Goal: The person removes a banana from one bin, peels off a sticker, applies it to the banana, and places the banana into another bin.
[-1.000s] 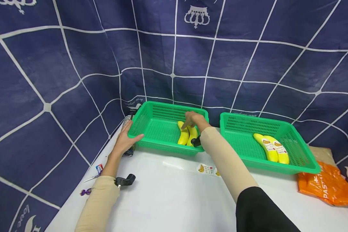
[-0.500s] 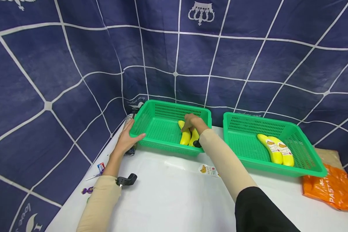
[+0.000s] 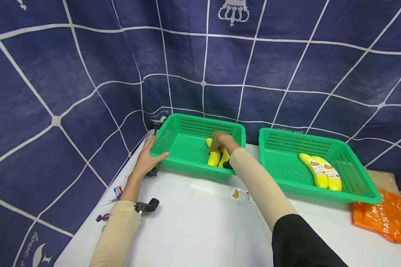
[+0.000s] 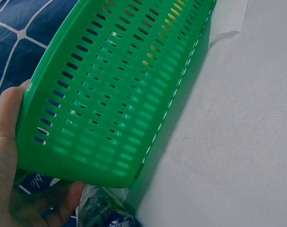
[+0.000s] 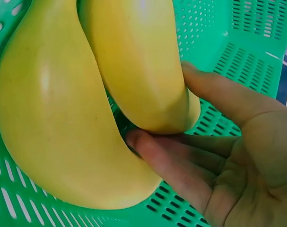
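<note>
My left hand (image 3: 147, 161) holds the left end of a green plastic basket (image 3: 187, 166), with its thumb along the near rim in the head view. In the left wrist view its fingers wrap the end of the slotted basket wall (image 4: 105, 94). Inside that basket my right hand (image 3: 222, 140) pinches the left of two smooth yellow bananas (image 3: 214, 158). The right wrist view has the thumb on the outer side of this banana (image 5: 138, 56) and fingertips between it and the other banana (image 5: 53, 104). No label shows on either.
To the right stands a second green basket (image 3: 287, 178) with two labelled bananas (image 3: 320, 172). A strip of banana labels (image 3: 242, 194) lies in front. An orange pasta bag (image 3: 384, 218) is far right; small wrapped sweets (image 3: 102, 217) lie left. A blue curtain (image 3: 173, 55) hangs behind.
My right hand has lowered slightly and closed around the left banana, its fingers now between the two. The left hand stays at the basket's end. The head view has shifted slightly.
</note>
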Motion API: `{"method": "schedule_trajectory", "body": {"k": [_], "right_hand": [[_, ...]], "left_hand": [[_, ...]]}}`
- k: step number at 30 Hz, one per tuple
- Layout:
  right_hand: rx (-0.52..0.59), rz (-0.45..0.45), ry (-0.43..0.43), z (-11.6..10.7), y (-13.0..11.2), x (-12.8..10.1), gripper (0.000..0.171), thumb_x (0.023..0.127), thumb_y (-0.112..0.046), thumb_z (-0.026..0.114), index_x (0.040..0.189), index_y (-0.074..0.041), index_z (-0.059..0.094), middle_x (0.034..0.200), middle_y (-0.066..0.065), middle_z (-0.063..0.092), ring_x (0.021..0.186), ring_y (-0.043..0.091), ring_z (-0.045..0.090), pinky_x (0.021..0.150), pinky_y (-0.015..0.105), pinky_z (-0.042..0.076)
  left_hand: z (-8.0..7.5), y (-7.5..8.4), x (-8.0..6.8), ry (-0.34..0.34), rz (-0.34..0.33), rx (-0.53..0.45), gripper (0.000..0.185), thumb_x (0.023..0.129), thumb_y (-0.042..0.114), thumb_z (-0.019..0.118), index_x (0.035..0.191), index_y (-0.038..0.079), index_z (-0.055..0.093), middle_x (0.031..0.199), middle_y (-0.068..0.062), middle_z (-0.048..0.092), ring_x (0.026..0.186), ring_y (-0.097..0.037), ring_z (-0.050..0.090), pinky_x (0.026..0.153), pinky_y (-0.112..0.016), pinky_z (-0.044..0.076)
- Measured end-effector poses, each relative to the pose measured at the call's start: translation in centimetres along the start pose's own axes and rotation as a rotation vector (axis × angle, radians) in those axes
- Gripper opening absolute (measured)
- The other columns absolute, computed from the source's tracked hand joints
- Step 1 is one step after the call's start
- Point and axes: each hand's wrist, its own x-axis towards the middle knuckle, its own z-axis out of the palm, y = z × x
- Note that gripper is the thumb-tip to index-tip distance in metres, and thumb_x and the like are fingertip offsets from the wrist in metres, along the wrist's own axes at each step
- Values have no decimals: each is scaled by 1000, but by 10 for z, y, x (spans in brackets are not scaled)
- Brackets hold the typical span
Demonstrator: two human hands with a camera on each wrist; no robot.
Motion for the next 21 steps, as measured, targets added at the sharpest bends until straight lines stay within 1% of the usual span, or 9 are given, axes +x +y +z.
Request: {"method": "schedule_trajectory", "body": {"k": [5, 10, 13, 17, 21], "right_hand": [[82, -3, 0, 1, 1, 3, 41, 81, -23, 77, 109, -2, 56, 95, 13, 64, 73, 18, 69, 70, 26, 60], [172, 10, 14, -5, 3, 0, 42, 82, -20, 75, 113, -3, 51, 102, 14, 62, 77, 19, 69, 72, 26, 60], [161, 14, 40, -12, 1, -5, 40, 81, -20, 74, 110, -3, 52, 100, 14, 63, 77, 19, 70, 74, 28, 61], [128, 5, 71, -23, -2, -13, 35, 79, -21, 73, 103, -2, 56, 94, 11, 65, 72, 18, 70, 75, 29, 61], [112, 3, 93, -31, -5, -23, 28, 81, -21, 72, 98, -2, 60, 91, 9, 64, 71, 17, 69, 76, 29, 61]], "left_hand": [[-1, 0, -1, -13, -7, 0, 100, 82, 46, 75, 158, 19, 16, 166, -6, 11, 153, -34, 7, 120, -62, 14], [-1, -1, -1, -16, -18, 1, 101, 81, 47, 75, 158, 20, 16, 166, -5, 11, 153, -33, 7, 120, -62, 14], [-1, -1, -1, -17, -18, -1, 100, 81, 46, 75, 158, 20, 15, 166, -5, 11, 153, -32, 7, 120, -61, 14], [-2, 0, -1, -10, -18, -10, 100, 82, 44, 76, 158, 19, 16, 165, -6, 12, 153, -32, 8, 121, -60, 14], [-2, 0, 0, -13, -22, -25, 99, 82, 43, 76, 157, 18, 17, 165, -7, 12, 153, -32, 7, 121, -59, 13]]}}
